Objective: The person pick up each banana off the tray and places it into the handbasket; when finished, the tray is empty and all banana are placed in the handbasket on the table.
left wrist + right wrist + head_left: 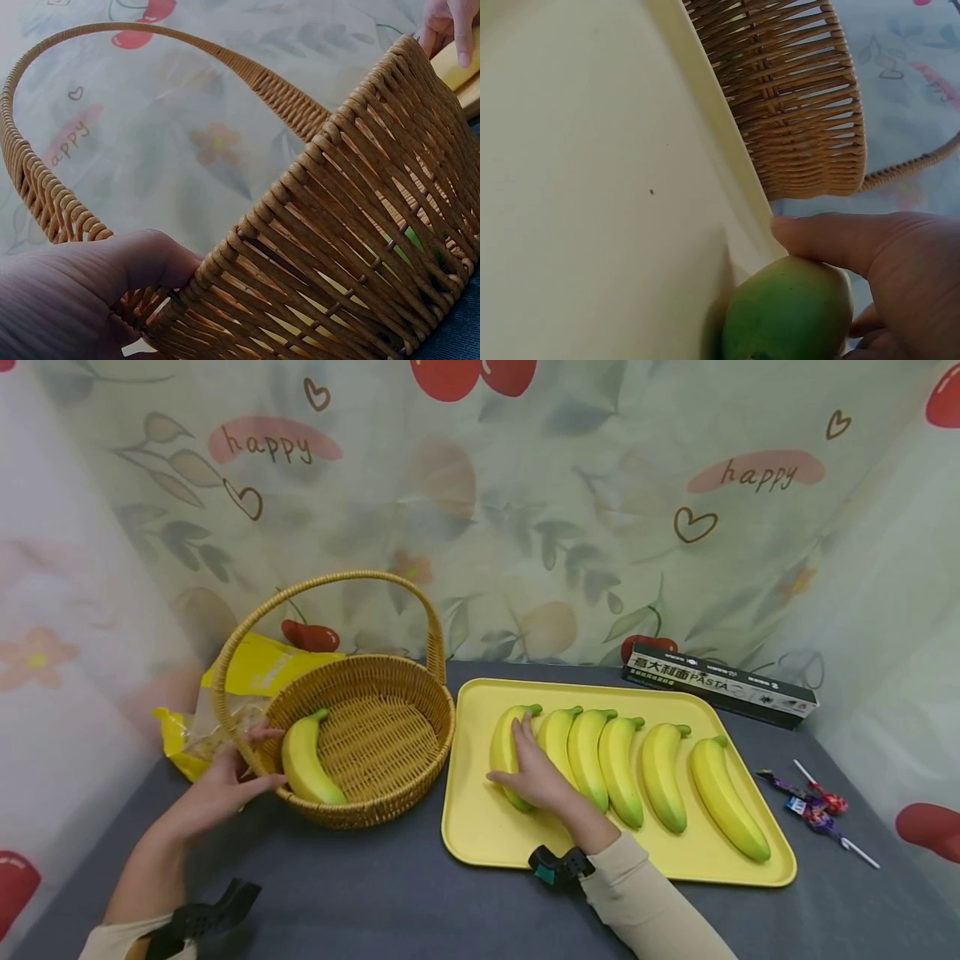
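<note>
My left hand (217, 789) grips the left side of a round wicker basket (375, 814) by its rim, beside the foot of the tall handle. One yellow banana (302, 760) lies inside against the basket's left wall. To the right, my right hand (543, 777) holds the leftmost banana (503, 745) on a yellow tray (468, 831), thumb on one side and fingers over the other. In the right wrist view this banana's green end (787, 315) shows below the thumb, close over the tray. Several more bananas (620, 768) lie side by side to its right.
A yellow bag (281, 664) stands behind the basket at the left. A black pasta box (720, 685) lies behind the tray's right corner. Wrapped lollipops (813, 810) lie right of the tray on the dark tablecloth (360, 893). A printed curtain (510, 568) rises behind everything.
</note>
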Tool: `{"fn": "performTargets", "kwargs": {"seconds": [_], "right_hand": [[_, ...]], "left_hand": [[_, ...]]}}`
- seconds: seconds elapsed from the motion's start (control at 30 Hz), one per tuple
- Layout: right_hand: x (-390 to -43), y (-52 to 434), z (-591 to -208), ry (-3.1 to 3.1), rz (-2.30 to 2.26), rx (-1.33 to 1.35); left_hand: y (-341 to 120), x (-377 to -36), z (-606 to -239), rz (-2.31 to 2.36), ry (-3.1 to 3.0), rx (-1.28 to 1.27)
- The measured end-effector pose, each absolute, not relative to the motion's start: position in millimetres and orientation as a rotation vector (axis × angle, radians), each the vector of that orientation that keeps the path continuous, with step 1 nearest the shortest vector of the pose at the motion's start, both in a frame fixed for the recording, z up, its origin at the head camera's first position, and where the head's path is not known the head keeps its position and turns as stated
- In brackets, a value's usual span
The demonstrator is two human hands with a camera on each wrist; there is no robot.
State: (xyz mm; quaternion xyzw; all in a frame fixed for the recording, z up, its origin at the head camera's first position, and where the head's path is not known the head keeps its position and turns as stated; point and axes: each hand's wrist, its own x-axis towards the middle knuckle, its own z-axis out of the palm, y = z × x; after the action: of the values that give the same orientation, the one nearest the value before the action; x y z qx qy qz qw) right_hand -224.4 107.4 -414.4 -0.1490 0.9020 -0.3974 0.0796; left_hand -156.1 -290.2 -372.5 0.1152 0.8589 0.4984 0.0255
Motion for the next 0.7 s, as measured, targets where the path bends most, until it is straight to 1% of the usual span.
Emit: {"fn": "performTargets", "kwargs": {"seconds": [0.27, 0.5, 0.7], "right_hand": [[-223.2, 107.3, -412.8, 2.72, -1.139, -0.46], [-223.5, 108.2, -416.1, 2.653, -1.202, -0.536], [-223.7, 107.8, -418.9, 2.603, -1.179, -0.488]], "left_hand": [[-290.3, -156.8, -373.4, 1.528, 2.67, 0.347], [-290.9, -156.8, -374.2, 1.521, 2.669, 0.355], [-291.3, -156.0, -374.2, 1.524, 2.663, 0.362]]}}
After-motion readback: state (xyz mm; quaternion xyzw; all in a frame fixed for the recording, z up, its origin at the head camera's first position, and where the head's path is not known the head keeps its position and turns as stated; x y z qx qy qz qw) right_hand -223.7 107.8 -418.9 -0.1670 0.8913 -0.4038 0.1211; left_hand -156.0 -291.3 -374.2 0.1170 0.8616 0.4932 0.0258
